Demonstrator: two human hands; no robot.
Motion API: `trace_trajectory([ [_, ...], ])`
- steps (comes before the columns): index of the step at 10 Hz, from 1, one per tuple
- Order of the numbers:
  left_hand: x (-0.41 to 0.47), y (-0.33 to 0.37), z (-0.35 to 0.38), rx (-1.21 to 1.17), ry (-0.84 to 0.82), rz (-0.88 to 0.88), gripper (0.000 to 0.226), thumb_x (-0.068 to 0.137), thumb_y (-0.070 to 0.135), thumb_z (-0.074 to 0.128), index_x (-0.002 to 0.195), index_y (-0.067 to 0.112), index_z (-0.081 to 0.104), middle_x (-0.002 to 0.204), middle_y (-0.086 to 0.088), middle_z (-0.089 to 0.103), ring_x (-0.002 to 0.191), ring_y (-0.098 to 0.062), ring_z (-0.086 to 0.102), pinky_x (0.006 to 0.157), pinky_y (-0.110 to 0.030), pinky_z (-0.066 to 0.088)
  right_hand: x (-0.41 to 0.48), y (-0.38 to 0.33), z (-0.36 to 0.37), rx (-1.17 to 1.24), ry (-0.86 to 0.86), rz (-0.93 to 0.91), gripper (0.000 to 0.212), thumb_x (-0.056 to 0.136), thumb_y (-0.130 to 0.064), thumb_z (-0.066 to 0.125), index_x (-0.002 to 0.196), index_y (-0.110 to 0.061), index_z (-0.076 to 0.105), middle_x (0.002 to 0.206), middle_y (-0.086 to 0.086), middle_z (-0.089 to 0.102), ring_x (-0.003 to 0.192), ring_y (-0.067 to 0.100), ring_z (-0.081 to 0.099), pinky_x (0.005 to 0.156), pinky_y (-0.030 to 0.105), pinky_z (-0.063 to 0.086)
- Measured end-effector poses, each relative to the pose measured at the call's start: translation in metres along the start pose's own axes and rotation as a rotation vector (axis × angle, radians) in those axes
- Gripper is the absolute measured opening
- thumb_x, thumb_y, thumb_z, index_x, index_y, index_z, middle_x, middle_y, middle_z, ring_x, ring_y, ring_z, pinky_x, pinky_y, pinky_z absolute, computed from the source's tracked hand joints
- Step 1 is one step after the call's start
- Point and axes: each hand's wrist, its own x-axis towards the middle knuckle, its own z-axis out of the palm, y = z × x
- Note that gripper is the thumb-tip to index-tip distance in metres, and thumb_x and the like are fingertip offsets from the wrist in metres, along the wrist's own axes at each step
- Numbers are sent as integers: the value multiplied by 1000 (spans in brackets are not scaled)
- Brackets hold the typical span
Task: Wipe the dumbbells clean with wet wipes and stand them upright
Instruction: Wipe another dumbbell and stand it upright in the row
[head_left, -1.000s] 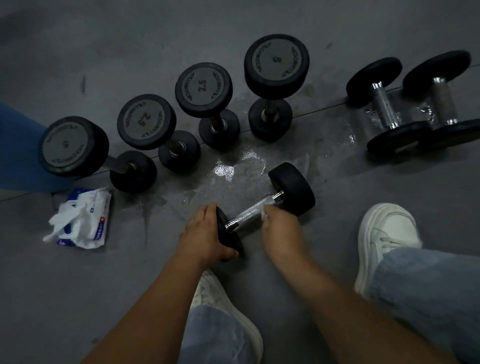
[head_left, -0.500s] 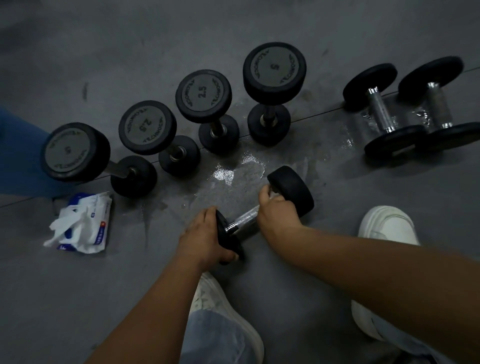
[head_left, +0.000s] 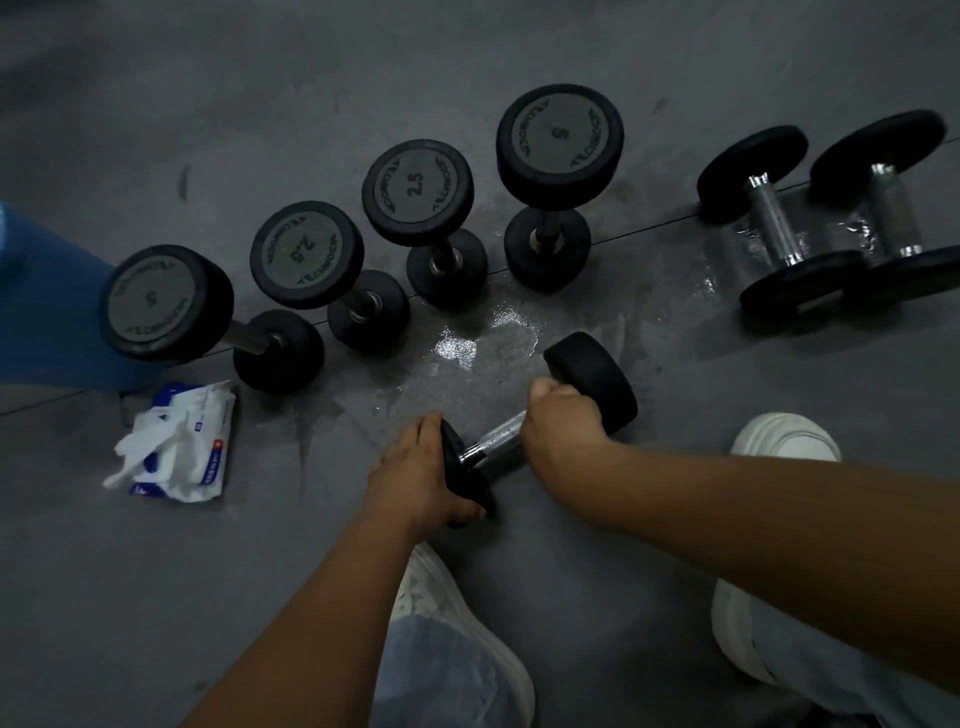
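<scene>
A small black dumbbell (head_left: 592, 379) with a chrome handle lies on the grey floor in front of me. My left hand (head_left: 415, 475) grips its near end disc. My right hand (head_left: 563, 421) is curled round the far part of the handle beside the other disc; the wipe seen earlier is hidden in it. Several dumbbells stand upright in a row behind, marked 5 (head_left: 156, 304), 2.5 (head_left: 304, 254), 2.5 (head_left: 415, 189) and 5 (head_left: 558, 135). Two more dumbbells (head_left: 779, 223) lie flat at the right. An open pack of wet wipes (head_left: 179, 441) lies at the left.
A wet patch (head_left: 483, 338) shines on the floor between the row and the held dumbbell. My white shoes (head_left: 784, 436) and jeans fill the bottom and right. A blue object (head_left: 47, 312) stands at the left edge.
My right hand has slid along the handle from the middle towards the far disc and closed round it. My left hand stays on the near disc.
</scene>
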Motion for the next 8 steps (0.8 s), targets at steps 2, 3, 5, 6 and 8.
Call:
trace_trajectory([
  [2,0,0,0,6,0,3,135,49,49,90,155,23,11,157,2,22,141,-22,31,111,-42,36,-5,-9,2,-32,-78,16,37,95,-1,35,128,11,47,129,29,36,97,32,60,46,21,29],
  [3,1,1,-3,6,-18,-2,134,49,48,90,155,23,12,156,3,23,141,-22,31,111,-40,35,0,0,-5,-16,-27,5,38,96,-3,37,132,7,46,134,27,34,102,34,58,58,27,41],
  [5,2,-1,-2,-6,-7,4,134,47,49,90,154,24,13,155,4,24,140,-22,33,110,-41,37,-15,-9,2,126,-169,-46,40,100,-8,36,138,1,44,139,17,41,122,29,51,72,32,50],
  [6,5,-2,-5,-8,-35,-3,136,46,51,90,155,23,13,156,3,25,140,-22,33,110,-43,37,-22,0,14,522,-250,83,33,97,-15,45,126,-9,61,129,9,59,121,26,56,94,35,46],
  [8,4,-3,0,-21,-18,5,138,45,51,90,155,23,12,156,2,24,140,-22,33,110,-42,38,12,-11,46,2816,-222,1023,27,96,-7,35,81,-10,57,79,6,60,72,17,56,66,26,46],
])
